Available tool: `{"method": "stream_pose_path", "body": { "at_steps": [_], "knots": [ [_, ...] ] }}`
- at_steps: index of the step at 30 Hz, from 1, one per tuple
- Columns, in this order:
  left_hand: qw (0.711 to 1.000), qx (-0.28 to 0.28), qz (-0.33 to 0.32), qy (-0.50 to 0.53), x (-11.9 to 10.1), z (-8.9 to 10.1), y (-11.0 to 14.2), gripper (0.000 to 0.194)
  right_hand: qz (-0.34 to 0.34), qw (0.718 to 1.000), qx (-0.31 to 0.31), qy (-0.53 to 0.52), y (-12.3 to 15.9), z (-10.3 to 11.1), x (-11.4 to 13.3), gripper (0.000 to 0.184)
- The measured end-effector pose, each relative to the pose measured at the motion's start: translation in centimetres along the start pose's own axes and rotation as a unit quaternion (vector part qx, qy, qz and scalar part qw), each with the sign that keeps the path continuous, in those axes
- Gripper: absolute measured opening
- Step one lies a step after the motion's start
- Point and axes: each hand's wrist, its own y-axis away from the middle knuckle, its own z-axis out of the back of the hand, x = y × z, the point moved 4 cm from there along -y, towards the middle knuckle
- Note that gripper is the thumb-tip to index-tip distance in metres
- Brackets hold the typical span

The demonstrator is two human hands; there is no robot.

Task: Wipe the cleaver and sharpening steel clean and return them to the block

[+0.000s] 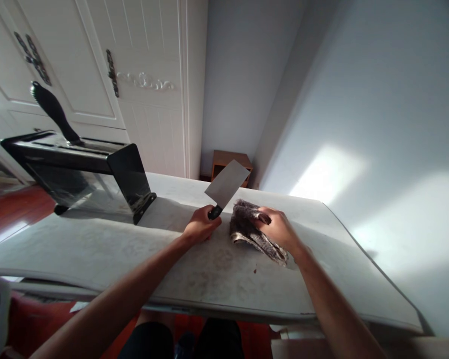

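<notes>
My left hand [202, 224] is closed round the black handle of a cleaver [228, 183]. Its broad metal blade points up and away to the right, raised over the far part of the table. On the right, my right hand [279, 228] grips a dark, crumpled cloth [245, 222] with pale edges. The cloth lies bunched on the table, close to the cleaver but apart from its blade. My right thumb and fingertips are partly hidden by the folds.
A black knife rack [125, 172] with clear sides stands at the left of the pale table [194, 269], one black handle [56, 112] sticking up from it. Behind are a white wardrobe [153, 124] and a small wooden cabinet [224, 158]. A wall [377, 124] runs along the right.
</notes>
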Motion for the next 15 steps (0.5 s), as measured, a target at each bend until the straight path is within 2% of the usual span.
{"method": "stream_pose_path", "body": {
  "at_steps": [3, 5, 8, 10, 12, 15],
  "knots": [
    [1.0, -0.001, 0.01, 0.004, -0.1, 0.1, 0.0, 0.016, -0.057, 0.994, -0.066, -0.069, -0.7, 0.6, -0.1, 0.023],
    [1.0, -0.004, 0.014, 0.008, -0.1, 0.1, 0.1, 0.017, -0.096, 0.978, -0.1, -0.156, -1.2, 0.9, -0.4, 0.03],
    [1.0, -0.004, 0.014, 0.02, -0.1, 0.2, 0.0, 0.017, -0.195, 0.919, -0.095, -0.328, -1.9, 0.5, -1.5, 0.03],
    [0.999, -0.007, 0.016, 0.031, -0.1, 0.3, 0.0, 0.019, -0.234, 0.888, -0.077, -0.388, -2.5, 0.1, -2.5, 0.033],
    [0.999, -0.015, 0.014, 0.041, -0.1, 0.5, 0.0, 0.02, -0.216, 0.898, -0.075, -0.376, -3.3, -0.1, -3.5, 0.035],
    [0.998, -0.033, 0.001, 0.052, -0.2, 1.0, -0.1, 0.02, -0.107, 0.944, -0.101, -0.296, -4.5, -0.3, -4.5, 0.043]
  ]
}}
